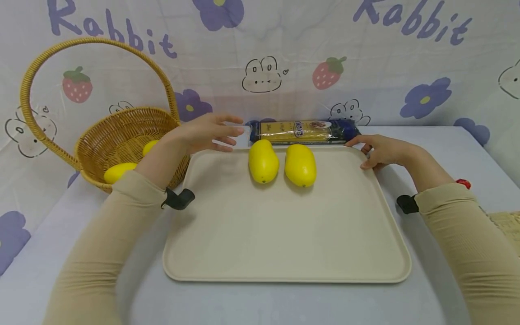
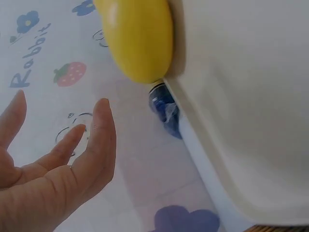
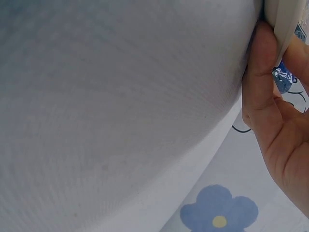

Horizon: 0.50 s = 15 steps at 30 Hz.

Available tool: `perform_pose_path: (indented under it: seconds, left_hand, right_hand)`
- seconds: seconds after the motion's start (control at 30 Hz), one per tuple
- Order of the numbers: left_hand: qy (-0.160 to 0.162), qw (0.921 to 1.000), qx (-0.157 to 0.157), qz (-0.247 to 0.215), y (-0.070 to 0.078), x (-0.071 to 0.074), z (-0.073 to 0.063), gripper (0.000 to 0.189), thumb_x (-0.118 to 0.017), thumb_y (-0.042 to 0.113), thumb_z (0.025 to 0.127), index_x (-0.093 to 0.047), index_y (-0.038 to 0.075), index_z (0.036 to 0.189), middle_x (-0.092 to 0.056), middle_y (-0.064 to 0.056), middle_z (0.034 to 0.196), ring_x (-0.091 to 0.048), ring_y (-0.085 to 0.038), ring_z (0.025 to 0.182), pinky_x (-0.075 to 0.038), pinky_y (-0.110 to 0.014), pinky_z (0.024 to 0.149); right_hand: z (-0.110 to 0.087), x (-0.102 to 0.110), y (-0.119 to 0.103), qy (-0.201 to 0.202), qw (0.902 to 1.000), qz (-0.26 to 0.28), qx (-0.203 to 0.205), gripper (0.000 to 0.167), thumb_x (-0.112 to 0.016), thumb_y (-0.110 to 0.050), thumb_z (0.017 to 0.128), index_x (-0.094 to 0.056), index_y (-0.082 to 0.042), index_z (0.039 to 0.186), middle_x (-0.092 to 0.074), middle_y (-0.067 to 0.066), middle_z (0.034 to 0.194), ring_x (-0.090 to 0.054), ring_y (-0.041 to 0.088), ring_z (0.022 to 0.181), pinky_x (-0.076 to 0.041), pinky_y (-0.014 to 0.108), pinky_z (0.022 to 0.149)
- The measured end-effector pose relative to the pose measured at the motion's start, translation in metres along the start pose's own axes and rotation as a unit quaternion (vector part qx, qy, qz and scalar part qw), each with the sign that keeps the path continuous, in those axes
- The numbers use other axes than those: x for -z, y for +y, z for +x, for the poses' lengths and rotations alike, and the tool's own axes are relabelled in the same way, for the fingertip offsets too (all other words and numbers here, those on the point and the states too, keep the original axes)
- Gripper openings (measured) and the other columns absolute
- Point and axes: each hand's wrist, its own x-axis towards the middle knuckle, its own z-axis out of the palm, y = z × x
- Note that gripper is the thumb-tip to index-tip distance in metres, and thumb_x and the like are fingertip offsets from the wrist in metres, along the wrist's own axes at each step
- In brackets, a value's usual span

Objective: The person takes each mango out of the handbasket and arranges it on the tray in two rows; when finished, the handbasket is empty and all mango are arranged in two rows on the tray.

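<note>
A beige tray [image 1: 284, 234] lies on the table with two yellow mango-like fruits [image 1: 263, 161] side by side near its far edge. Behind that edge is a long spaghetti packet [image 1: 296, 131] with blue ends. My right hand [image 1: 379, 151] pinches the tray's far right corner; in the right wrist view, fingers [image 3: 263, 63] lie on both sides of the rim. Fingers spread and holding nothing, my left hand [image 1: 207, 132] hovers by the far left corner, short of the packet's left end. The left wrist view shows this hand [image 2: 63, 179] apart from the tray.
A wicker basket [image 1: 91, 142] with a tall handle stands at the left, partly behind my left forearm, with yellow fruits [image 1: 119, 172] inside. A patterned cloth [image 1: 292, 40] hangs behind the table. At the right edge, a woven item [image 1: 505, 228] is partly hidden by my sleeve.
</note>
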Motion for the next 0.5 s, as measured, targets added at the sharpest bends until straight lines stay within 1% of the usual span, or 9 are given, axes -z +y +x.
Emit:
perform_pose_path:
  seconds: [0.1, 0.23, 0.4, 0.5]
  left_hand:
    - [0.008, 0.9996, -0.016, 0.021, 0.004, 0.008, -0.009, 0.059, -0.054, 0.03, 0.102, -0.03, 0.018, 0.154, -0.037, -0.007, 0.157, -0.046, -0.03, 0.137, -0.044, -0.043, 0.114]
    - [0.019, 0.9987, -0.033, 0.035, 0.008, 0.019, -0.023, 0.06, -0.054, 0.032, 0.102, -0.03, 0.016, 0.155, -0.037, -0.01, 0.157, -0.045, -0.03, 0.138, -0.043, -0.044, 0.115]
    - [0.039, 0.9979, -0.034, 0.039, 0.008, 0.033, -0.037, 0.061, -0.055, 0.035, 0.101, -0.03, 0.019, 0.155, -0.035, -0.009, 0.159, -0.044, -0.028, 0.139, -0.042, -0.043, 0.116]
    - [0.048, 0.9977, -0.036, 0.032, 0.007, 0.044, -0.045, 0.063, -0.055, 0.037, 0.1, -0.031, 0.018, 0.154, -0.033, -0.007, 0.16, -0.042, -0.027, 0.141, -0.041, -0.042, 0.116]
  right_hand:
    - [-0.001, 0.0, -0.001, 0.0, 1.0, -0.001, -0.003, 0.069, -0.064, 0.0, 0.09, -0.032, -0.01, 0.151, -0.035, 0.03, 0.128, -0.058, 0.024, 0.087, -0.057, 0.032, 0.074]
    - [0.0, 0.0, -0.002, 0.001, 0.9999, -0.003, -0.01, 0.07, -0.065, 0.0, 0.09, -0.032, -0.011, 0.151, -0.035, 0.03, 0.129, -0.058, 0.025, 0.086, -0.057, 0.032, 0.073]
    - [0.0, 0.0, -0.002, 0.002, 0.9999, -0.004, -0.015, 0.071, -0.066, -0.001, 0.09, -0.032, -0.011, 0.151, -0.035, 0.029, 0.129, -0.057, 0.025, 0.087, -0.057, 0.031, 0.074]
    - [0.001, 0.0, -0.002, 0.002, 0.9999, -0.005, -0.014, 0.07, -0.066, -0.001, 0.09, -0.032, -0.01, 0.151, -0.035, 0.029, 0.129, -0.057, 0.025, 0.088, -0.057, 0.031, 0.074]
